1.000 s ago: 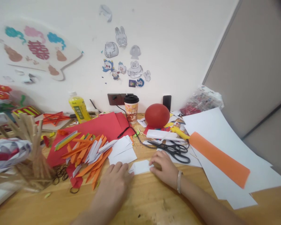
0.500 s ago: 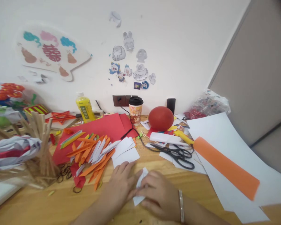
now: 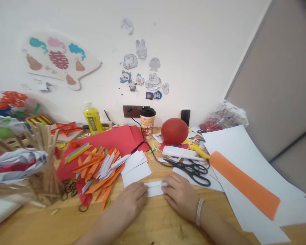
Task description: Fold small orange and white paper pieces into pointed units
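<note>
A small white strip of paper (image 3: 155, 190), with a crease along its upper part, lies crosswise on the wooden table between my hands. My left hand (image 3: 134, 197) grips its left end with the fingers curled together. At the right end, my right hand (image 3: 179, 194) pinches the paper's upper edge; a bracelet circles that wrist. Just beyond my left hand rest loose white paper sheets (image 3: 135, 170). To their left is a heap of folded orange and white paper pieces (image 3: 102, 166).
Black scissors (image 3: 193, 170) lie beyond my right hand, near a red balloon (image 3: 174, 131) and a lidded paper cup (image 3: 147, 124). Large white sheets (image 3: 234, 183) with an orange strip (image 3: 244, 185) cover the right side. Wooden sticks (image 3: 47, 149) stand at left, near a yellow bottle (image 3: 92, 119).
The white paper has turned from a slanted, upright position to lie crosswise. My hands have moved apart, from close together over it to its two ends.
</note>
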The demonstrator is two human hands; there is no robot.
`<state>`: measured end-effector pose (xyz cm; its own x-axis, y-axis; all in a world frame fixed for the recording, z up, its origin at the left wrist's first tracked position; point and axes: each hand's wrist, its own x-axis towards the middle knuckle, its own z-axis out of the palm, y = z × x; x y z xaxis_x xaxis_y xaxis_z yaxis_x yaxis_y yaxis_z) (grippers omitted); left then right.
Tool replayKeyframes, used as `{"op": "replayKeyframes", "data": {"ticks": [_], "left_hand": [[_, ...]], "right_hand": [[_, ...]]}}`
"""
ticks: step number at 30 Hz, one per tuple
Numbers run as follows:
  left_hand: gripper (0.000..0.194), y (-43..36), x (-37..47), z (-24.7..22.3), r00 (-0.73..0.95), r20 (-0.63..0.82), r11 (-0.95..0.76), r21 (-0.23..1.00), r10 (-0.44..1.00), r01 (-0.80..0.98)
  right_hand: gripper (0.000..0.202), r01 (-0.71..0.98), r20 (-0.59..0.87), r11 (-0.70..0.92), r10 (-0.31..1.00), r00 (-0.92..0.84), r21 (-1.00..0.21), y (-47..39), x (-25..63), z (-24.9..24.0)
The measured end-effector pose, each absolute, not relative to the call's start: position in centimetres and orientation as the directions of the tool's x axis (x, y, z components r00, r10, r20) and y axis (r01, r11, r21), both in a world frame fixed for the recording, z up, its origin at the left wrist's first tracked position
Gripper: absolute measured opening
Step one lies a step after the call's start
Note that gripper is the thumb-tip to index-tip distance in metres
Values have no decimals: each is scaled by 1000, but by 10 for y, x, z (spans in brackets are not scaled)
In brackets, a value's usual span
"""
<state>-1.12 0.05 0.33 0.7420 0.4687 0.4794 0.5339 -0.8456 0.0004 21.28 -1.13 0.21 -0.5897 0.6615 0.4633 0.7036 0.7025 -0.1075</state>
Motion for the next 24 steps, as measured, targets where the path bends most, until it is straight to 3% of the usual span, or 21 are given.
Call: {"op": "replayKeyframes", "data": {"ticks": [4, 9, 18, 24], "left_hand": [[30, 2, -11, -4, 744, 481, -860, 47, 465, 507], [25, 8, -14, -7, 687, 483, -826, 160, 543, 540], [29, 3, -6, 1, 649, 492, -800, 194, 580, 567], [23, 1, -4, 8, 593, 379, -702, 319, 711, 637]], "right_hand": [[11, 646, 439, 751, 631, -640, -138, -6, 217, 1], [5, 673, 430, 687, 714, -552, -276, 1, 217, -5], [13, 656, 444, 646, 757, -480, -390, 1, 212, -5], [13, 739, 301, 415, 907, -294, -530, -1, 209, -4]]}}
